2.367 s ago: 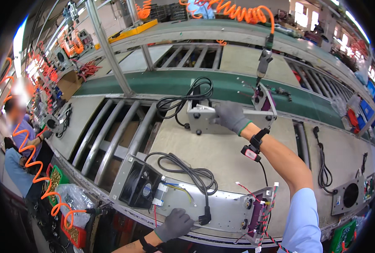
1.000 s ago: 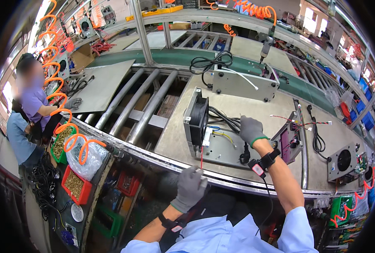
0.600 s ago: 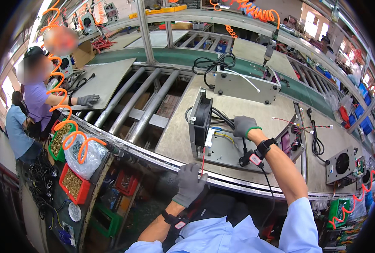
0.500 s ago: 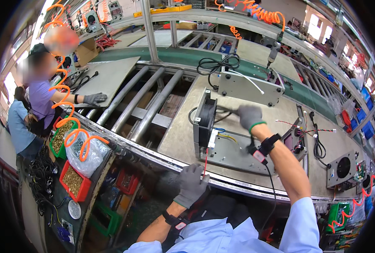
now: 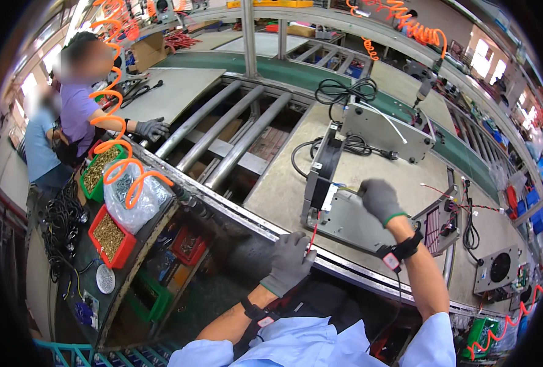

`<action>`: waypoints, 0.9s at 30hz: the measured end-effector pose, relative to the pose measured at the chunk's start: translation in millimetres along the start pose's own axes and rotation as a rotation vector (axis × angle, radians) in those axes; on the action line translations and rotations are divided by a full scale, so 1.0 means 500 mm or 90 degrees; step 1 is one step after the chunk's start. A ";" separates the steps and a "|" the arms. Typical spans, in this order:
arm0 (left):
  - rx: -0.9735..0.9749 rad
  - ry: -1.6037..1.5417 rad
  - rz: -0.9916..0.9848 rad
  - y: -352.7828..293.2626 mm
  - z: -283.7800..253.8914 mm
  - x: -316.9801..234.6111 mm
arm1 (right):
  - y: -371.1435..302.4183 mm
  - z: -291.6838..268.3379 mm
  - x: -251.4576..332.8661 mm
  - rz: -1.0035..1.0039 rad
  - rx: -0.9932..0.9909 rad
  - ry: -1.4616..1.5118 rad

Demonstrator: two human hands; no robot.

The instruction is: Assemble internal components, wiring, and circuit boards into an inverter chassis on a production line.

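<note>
Right hand fingers curled on metal chassis, left hand fingers bent at bench edge

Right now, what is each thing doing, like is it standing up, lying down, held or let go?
Black fan: upright on its edge.
Grey metal chassis: lying flat.
Right hand: gloved, on the chassis.
Left hand: gloved, pinching a red wire.
Second chassis: flat, untouched.
Black cable: coiled.

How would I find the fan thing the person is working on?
Find the long grey workbench with metal rollers. Near its front edge, beside the right hand, a black fan stands upright on a flat metal plate. The other fan, far right, lies flat.
</note>
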State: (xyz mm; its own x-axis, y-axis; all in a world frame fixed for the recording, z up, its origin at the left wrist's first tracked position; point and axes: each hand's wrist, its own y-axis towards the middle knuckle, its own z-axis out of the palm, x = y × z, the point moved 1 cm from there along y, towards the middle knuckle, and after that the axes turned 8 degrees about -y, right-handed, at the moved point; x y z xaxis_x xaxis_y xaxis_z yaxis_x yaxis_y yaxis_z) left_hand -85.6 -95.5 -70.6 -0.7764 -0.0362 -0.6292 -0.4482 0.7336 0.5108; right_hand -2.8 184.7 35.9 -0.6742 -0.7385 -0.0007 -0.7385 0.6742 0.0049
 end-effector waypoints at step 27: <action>-0.458 0.671 -0.571 -0.547 -0.889 0.263 | -0.214 0.101 -0.042 -0.166 -0.263 0.221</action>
State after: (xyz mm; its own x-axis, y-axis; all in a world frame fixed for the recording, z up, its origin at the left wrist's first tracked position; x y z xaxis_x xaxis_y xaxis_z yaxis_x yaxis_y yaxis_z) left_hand -262.0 -602.6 -32.7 0.0409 -0.9362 -0.3491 -0.7890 -0.2447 0.5636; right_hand 90.2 128.4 -15.0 -0.3787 -0.8849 0.2713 -0.7703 0.4638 0.4376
